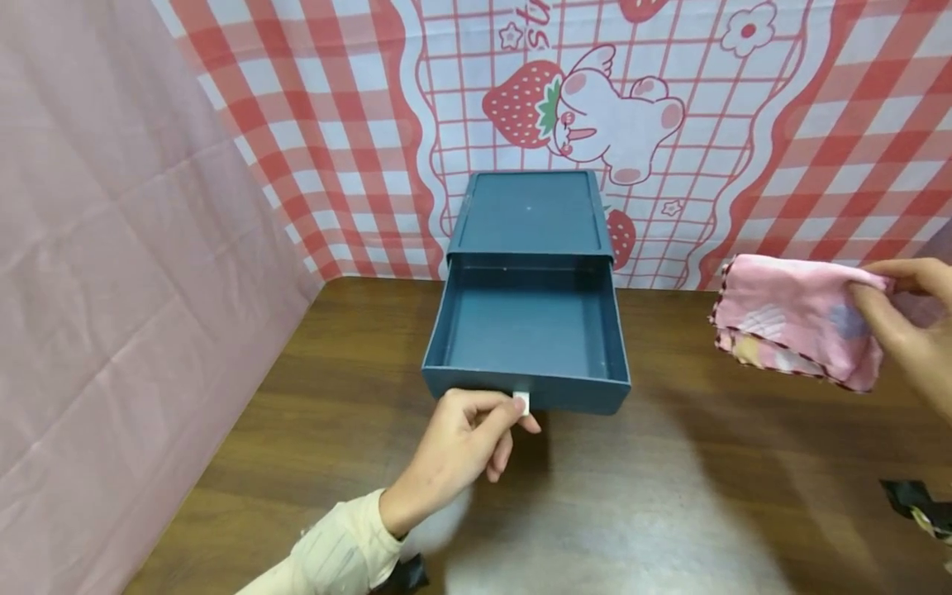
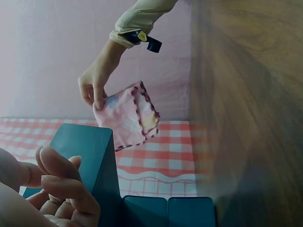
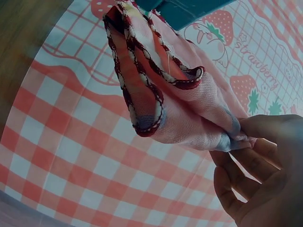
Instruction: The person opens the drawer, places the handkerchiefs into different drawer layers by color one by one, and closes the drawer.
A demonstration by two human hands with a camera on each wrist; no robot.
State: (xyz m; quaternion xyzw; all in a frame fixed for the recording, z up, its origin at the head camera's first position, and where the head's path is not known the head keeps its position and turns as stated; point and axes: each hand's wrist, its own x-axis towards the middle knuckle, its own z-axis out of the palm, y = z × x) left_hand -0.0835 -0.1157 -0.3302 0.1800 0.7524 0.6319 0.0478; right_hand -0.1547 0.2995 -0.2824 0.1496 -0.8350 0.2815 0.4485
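Note:
A dark teal drawer box [image 1: 530, 213] stands against the backdrop with its drawer [image 1: 521, 339] pulled out and nothing inside. My left hand [image 1: 461, 442] pinches the small white pull tab [image 1: 522, 402] on the drawer's front between thumb and fingers. Off to the right, my right hand [image 1: 915, 322] holds a folded pink handkerchief [image 1: 799, 318] by one edge, raised over the table. In the right wrist view the handkerchief [image 3: 189, 113] shows several folded layers with dark red and white stitched edging, gripped between thumb and fingertips. The left wrist view shows the handkerchief [image 2: 125, 116] hanging beyond the drawer front [image 2: 87, 151].
The brown wooden table [image 1: 320, 397] carries the box near its back edge. Behind it hangs a red and white checked cloth [image 1: 349, 132] with strawberry prints. A plain pink curtain [image 1: 134, 248] closes off the left side.

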